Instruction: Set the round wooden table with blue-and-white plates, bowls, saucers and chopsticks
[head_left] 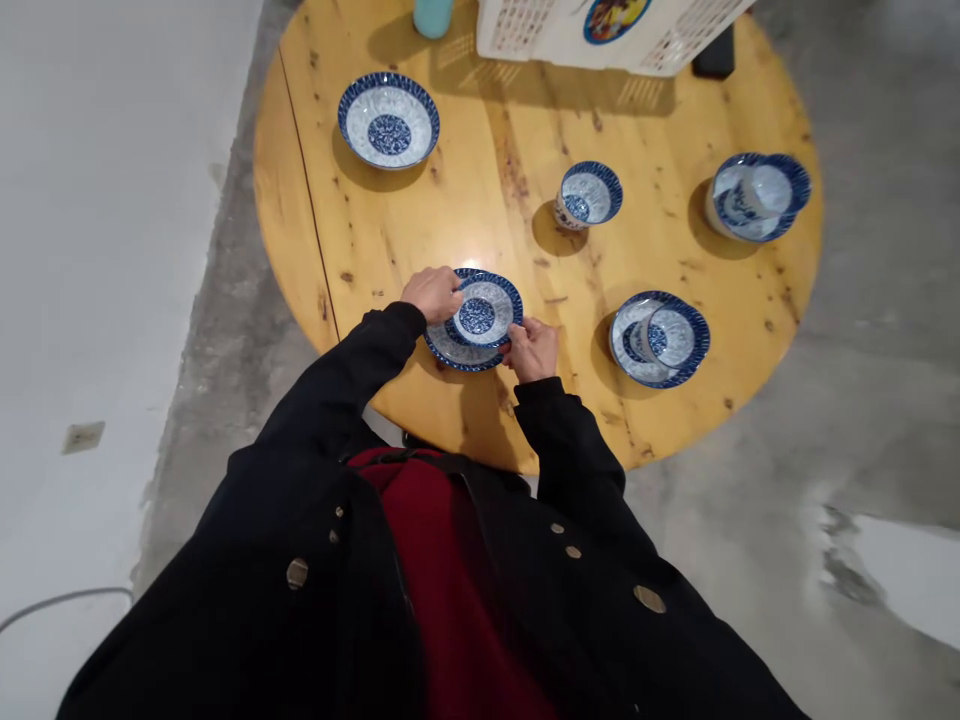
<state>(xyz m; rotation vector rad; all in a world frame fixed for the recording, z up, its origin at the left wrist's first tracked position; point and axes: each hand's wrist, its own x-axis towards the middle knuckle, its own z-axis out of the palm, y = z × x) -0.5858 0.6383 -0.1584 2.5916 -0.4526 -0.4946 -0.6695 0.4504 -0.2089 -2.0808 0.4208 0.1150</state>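
Note:
Between my hands is a small blue-and-white plate point(478, 314), over a larger blue-patterned plate point(463, 357) near the table's front edge. My left hand point(435, 294) grips the small plate's left rim with curled fingers. On its lower right rim, my right hand point(532, 350) pinches it between thumb and fingers. Whether the small plate touches the larger one underneath, I cannot tell. A deep blue-rimmed bowl point(590, 193) stands just beyond. Right of my right hand, a wider bowl point(634, 368) has a smaller bowl point(670, 337) tilted inside it.
A wide bowl point(389, 120) sits at the far left of the round wooden table point(480, 160). Toward the right edge, another bowl point(739, 228) holds a smaller tilted one point(769, 190). At the back are a white plastic basket point(555, 35), a light-blue cup point(433, 17) and a black object point(715, 55).

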